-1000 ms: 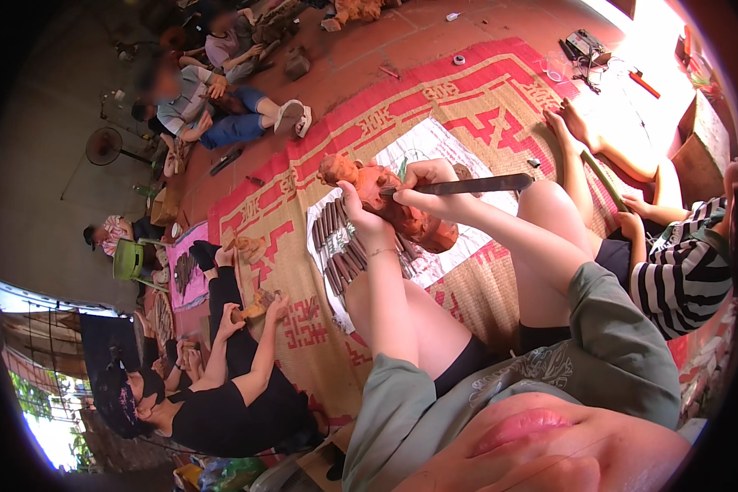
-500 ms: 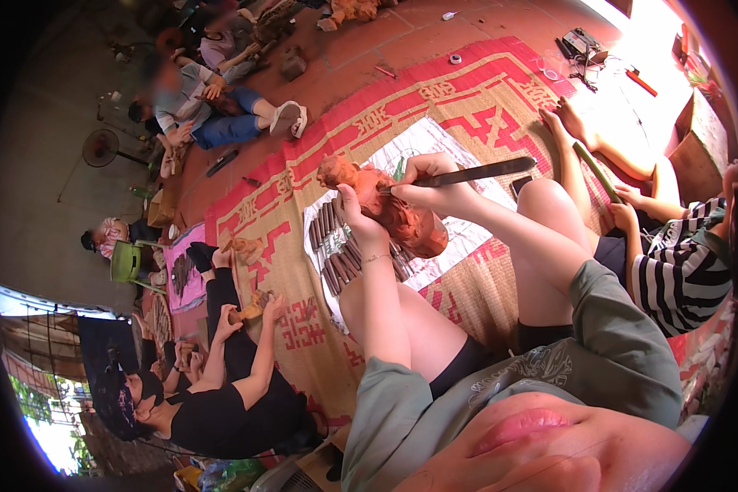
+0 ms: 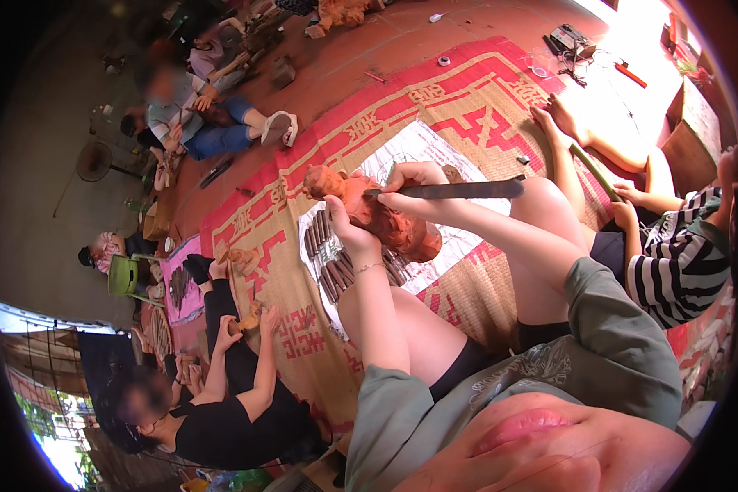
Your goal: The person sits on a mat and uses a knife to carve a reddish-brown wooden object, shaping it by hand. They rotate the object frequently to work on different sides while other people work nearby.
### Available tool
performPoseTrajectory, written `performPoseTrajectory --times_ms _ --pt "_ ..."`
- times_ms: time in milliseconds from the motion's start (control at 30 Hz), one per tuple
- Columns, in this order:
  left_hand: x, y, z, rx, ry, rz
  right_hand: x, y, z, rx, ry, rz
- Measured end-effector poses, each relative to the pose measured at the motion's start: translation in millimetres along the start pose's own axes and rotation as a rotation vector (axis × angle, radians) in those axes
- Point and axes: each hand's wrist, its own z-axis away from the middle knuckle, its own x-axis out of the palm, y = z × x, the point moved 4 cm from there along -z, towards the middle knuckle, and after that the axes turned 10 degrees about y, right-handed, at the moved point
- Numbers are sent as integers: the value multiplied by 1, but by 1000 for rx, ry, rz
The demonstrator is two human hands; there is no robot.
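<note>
Fan: a round fan point(image 3: 95, 161) stands near the wall, at the far left.
Green chair: it point(image 3: 123, 276) is beside a pink cloth point(image 3: 190, 305), on which dark pieces are lying.
Co-worker in black: this person point(image 3: 221, 430) sits on the left and has a small yellowish figure point(image 3: 250, 318) between the two hands.
Mat: a woven mat point(image 3: 291, 283) with red patterns is spread on the floor.
Dark tools: many slim tools point(image 3: 332, 283) lie in rows on a white sheet point(image 3: 422, 143), which is on the mat.
Left hand: the hand point(image 3: 353, 234) is partly closed and supports the figure from below, the thumb standing up along its side; the other fingers are mostly hidden.
Reddish figure: the carved figure point(image 3: 394, 225) is tilted above the sheet, its head to the left, its wider base to the lower right.
Right hand: the hand point(image 3: 418, 184) is closed around a long dark tool point(image 3: 476, 189), whose tip is at the figure's upper body; I cannot tell how deep it goes.
Striped shirt: a person point(image 3: 681, 262) sits on the right and holds a green stick point(image 3: 594, 172).
</note>
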Motion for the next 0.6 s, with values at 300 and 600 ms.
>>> performPoseTrajectory --times_ms 300,600 --pt "-1 6 -3 68 -11 -31 1 3 1 10 -74 59" --pt "0 3 2 21 6 -25 2 -1 2 8 -79 37"
